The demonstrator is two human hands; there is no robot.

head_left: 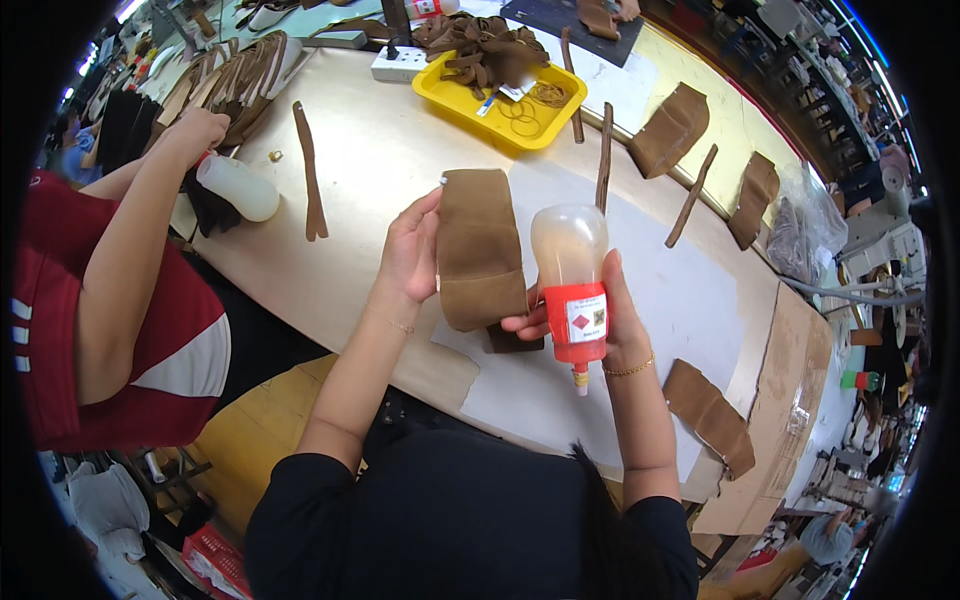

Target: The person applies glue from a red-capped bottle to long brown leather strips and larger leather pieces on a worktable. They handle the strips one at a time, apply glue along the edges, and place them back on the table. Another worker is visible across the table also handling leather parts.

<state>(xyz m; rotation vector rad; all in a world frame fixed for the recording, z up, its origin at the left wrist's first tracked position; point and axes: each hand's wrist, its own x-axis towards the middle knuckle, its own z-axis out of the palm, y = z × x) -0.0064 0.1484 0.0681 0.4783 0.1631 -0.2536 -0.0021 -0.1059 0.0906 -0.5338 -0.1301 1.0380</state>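
Observation:
My left hand [412, 250] grips the left edge of a brown leather piece [478, 225], which has a seam across its lower part. In my right hand [622, 312] is a squeeze bottle [570, 250], clear above and red below with a white hazard label. Its nozzle points down, toward me. Some fingers of that hand also reach the leather piece's lower right edge. Partly hidden under the held piece, a darker brown piece [515, 342] shows on the white sheet [640, 270].
A yellow tray [480, 120] holds brown scraps and rubber bands. Brown strips [310, 170] and leather pieces [710, 415] lie around the table. At left, a co-worker's hand [200, 132] is near another bottle [238, 190]. Cardboard [765, 450] covers the right edge; a power strip [398, 64] sits behind.

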